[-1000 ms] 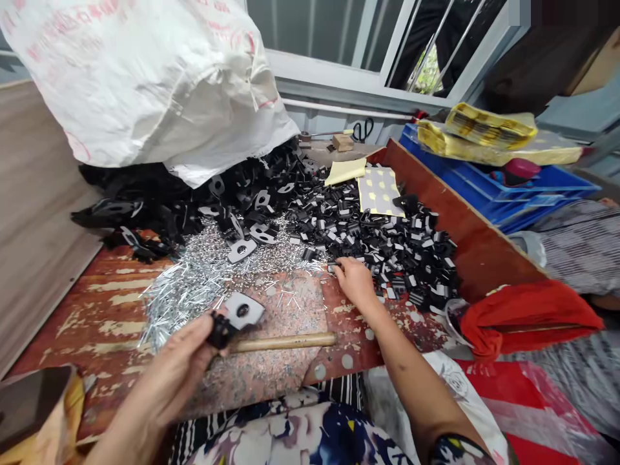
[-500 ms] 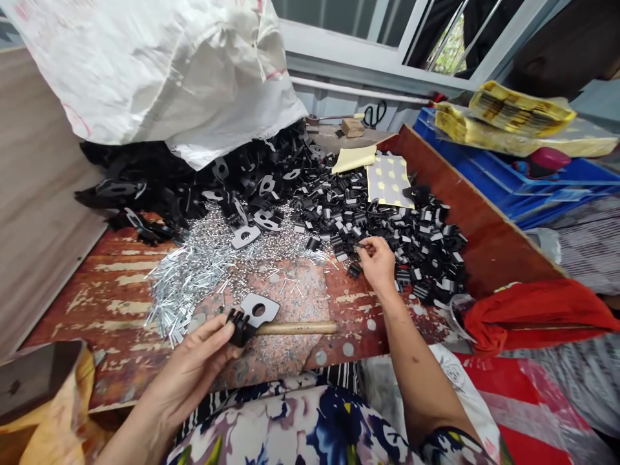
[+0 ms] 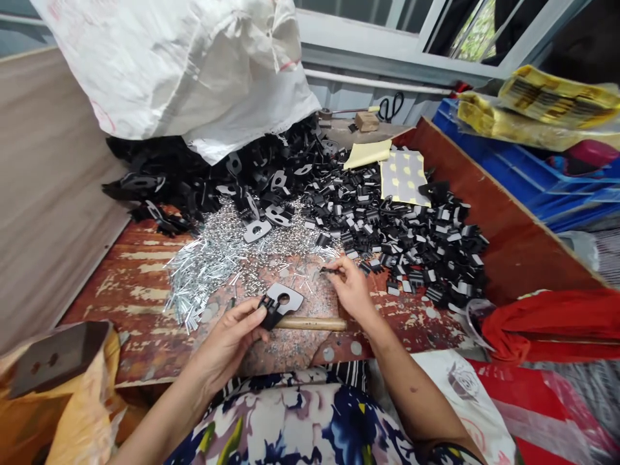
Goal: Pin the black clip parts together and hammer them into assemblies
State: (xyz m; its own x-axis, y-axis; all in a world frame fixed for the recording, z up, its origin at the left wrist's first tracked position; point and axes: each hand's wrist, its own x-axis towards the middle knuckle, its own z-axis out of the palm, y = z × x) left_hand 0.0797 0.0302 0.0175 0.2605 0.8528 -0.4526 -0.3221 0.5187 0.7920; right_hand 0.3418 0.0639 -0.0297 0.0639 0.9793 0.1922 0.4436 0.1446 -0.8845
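My left hand point(image 3: 245, 326) is closed on a black plastic hinge part with a grey plate point(image 3: 290, 299) that has a round hole in it. Between the thumb and fingers of my right hand point(image 3: 351, 287) is a small, thin black piece point(image 3: 329, 270), its exact shape hard to make out. That hand hovers near the loose metal pins point(image 3: 198, 278), heaped on the table to the left. Beneath the held part lies a wooden stick point(image 3: 314, 323), most likely a handle, its left end hidden.
Small black clips point(image 3: 411, 245) are heaped at the right, under a spotted sheet point(image 3: 402, 177). Larger black parts point(image 3: 179, 174) pile up at the back left beneath a white sack point(image 3: 194, 71). A wooden board point(image 3: 504, 194) edges the right side; scissors point(image 3: 390, 106) lie at the back.
My right hand has come left, away from the clip heap, with the small black piece in its fingers. My left hand still holds the hinge part, and the view has shifted slightly.
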